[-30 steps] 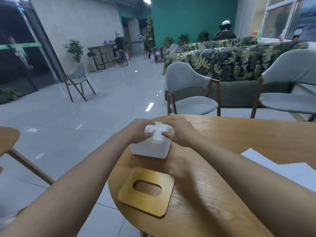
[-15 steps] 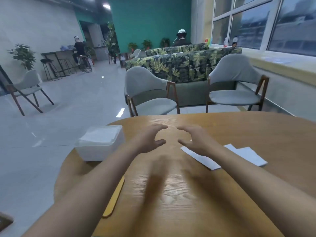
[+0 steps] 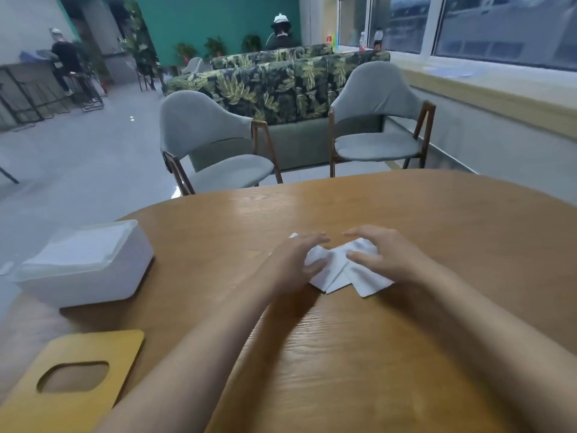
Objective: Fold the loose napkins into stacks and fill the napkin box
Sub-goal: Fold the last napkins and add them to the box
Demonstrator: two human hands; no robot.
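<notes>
No legible text, label, brand or number anywhere in my view. White plastic napkin box (image 3: 93,276): walls blank. Yellow wooden lid with oval slot (image 3: 103,348): bare surface. White paper napkins (image 3: 336,269) on table: no print visible. Small bottles on far window sill (image 3: 378,37): labels too small and blurred to read.

A round wooden table (image 3: 359,210) is spread beneath the left hand (image 3: 292,260) and the right hand (image 3: 385,257). Beyond the left hand, a grey chair (image 3: 212,145) is set at the table's far edge. A second grey chair (image 3: 374,120) is placed beyond the right hand. Behind both chairs a leaf-patterned sofa (image 3: 281,85) is seen, and windows (image 3: 499,23) are ranged far off to the right.
</notes>
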